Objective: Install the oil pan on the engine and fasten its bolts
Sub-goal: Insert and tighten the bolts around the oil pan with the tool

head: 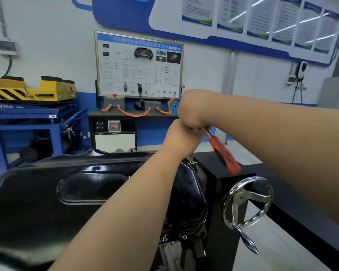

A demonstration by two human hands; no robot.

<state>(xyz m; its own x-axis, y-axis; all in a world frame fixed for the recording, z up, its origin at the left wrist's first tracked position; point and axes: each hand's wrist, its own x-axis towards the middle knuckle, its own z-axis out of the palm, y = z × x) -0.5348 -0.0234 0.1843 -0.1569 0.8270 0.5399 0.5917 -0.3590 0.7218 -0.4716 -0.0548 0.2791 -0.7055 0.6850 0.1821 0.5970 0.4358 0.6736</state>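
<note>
The black oil pan (47,192) lies on the engine, filling the lower left of the head view. Small bolts (184,236) show along its right flange. Above the pan's far right corner my two hands meet. My right hand (192,110) is curled over the head end of a ratchet wrench (223,151), whose red handle slants down to the right, free of both hands. My left hand (180,133) sits just under the right one, fingers curled at the same end of the tool. The wrench head and whatever it sits on are hidden by my hands.
A chrome handwheel (247,200) with a crank handle sticks out of the black engine stand (282,182) at the right. Behind stand a wiring training board (139,65) on a bench and a yellow-and-blue lift table (27,94) at the left.
</note>
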